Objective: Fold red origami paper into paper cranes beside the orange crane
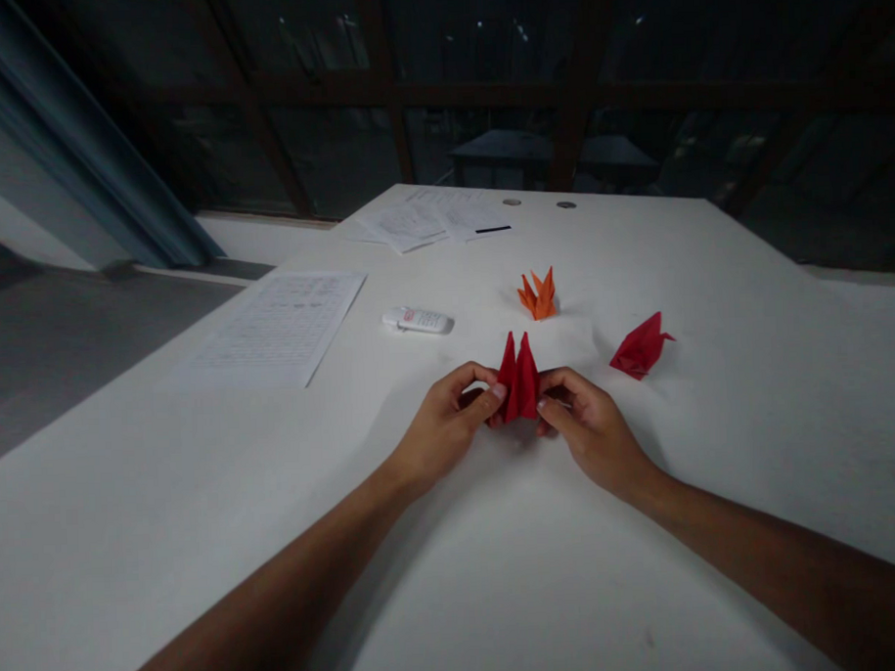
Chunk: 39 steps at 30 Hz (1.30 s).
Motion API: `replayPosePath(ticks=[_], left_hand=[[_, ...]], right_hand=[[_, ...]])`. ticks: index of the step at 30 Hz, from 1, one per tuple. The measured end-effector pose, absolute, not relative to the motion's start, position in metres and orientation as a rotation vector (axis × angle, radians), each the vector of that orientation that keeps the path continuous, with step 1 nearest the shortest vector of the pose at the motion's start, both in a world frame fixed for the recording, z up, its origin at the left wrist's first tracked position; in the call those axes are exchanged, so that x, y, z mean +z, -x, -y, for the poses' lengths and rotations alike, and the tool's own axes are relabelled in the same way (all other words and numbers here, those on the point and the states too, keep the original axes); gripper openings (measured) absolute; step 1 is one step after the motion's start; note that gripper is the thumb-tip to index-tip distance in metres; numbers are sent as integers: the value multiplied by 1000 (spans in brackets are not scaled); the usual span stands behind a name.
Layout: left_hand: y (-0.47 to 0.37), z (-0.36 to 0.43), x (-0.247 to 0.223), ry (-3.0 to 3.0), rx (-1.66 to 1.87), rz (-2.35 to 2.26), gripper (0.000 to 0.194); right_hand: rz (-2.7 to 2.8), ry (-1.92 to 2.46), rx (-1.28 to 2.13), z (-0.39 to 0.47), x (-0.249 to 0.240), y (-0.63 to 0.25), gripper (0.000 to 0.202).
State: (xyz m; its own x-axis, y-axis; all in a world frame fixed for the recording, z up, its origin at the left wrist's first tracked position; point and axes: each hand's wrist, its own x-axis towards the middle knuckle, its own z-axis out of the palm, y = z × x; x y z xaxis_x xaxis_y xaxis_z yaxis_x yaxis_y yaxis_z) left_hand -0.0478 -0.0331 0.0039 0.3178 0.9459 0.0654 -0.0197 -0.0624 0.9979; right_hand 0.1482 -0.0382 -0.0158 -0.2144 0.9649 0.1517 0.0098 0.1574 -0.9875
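A red folded-paper piece (521,382) with two tall points stands upright between my hands, just above or on the table. My left hand (454,414) pinches its left side between thumb and fingers. From the other side, my right hand (587,424) grips the right edge with its thumb in front; some of its fingers are hidden behind. Beyond them sits an orange paper origami figure (539,295) with several points. To the right lies a red origami bird (641,348), apart from my right hand.
A white plastic device with printed text (418,321) lies left of the orange figure. Printed sheets (286,322) rest at the left, with more papers (429,219) and a dark pen-like strip (494,229) farther back. Two small round objects (566,205) sit near the white table's (500,569) far edge.
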Motion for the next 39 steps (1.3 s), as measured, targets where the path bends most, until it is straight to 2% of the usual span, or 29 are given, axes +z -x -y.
replayPosePath(ticks=[11, 20, 26, 32, 36, 39], left_hand=[[42, 45, 3, -1881, 1172, -1012, 10], [39, 46, 2, -2068, 1288, -1069, 11], [38, 47, 2, -2119, 1274, -1043, 10], [37, 51, 3, -2140, 1212, -1017, 8], [36, 53, 3, -1958, 1190, -1107, 6], [36, 50, 1, -1651, 1215, -1108, 14]], right_hand=[[1490, 1002, 1200, 38, -12, -150, 19], [1402, 882, 1350, 39, -15, -150, 30], [1388, 907, 1336, 39, -11, -151, 31], [1310, 940, 1371, 36, -10, -151, 42], [1325, 939, 1376, 33, -14, -152, 31], [1384, 905, 1358, 33, -17, -152, 26]])
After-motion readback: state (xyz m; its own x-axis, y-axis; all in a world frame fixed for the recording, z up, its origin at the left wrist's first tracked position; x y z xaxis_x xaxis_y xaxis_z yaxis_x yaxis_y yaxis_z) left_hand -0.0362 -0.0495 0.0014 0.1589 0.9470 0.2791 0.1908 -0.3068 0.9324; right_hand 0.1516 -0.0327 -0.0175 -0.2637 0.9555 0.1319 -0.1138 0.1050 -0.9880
